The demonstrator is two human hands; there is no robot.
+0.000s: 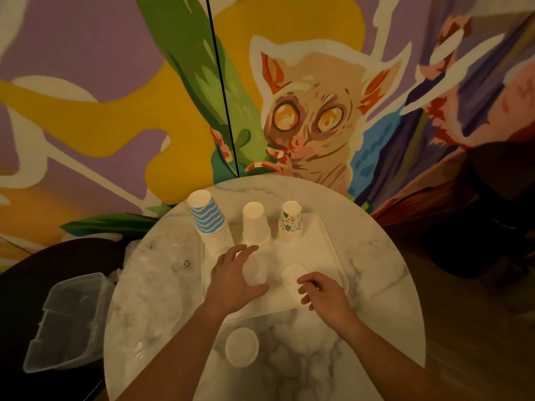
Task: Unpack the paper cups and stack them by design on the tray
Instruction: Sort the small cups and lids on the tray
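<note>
Head view shows the left hand [234,277] curled round a plain cup [254,272] at mid-frame, while the right hand [324,293], loosely curled, touches another cup [293,274]. On the tray [324,244] stand striped [210,224], plain [255,224] and patterned [291,221] stacks. A careless reach could topple the tall striped stack.

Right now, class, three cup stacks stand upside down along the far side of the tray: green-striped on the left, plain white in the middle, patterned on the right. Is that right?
Not quite. The head view shows the left stack striped blue, not green. The rest holds: plain white stack in the middle, patterned stack on the right, all upside down along the far side of the tray.
</note>
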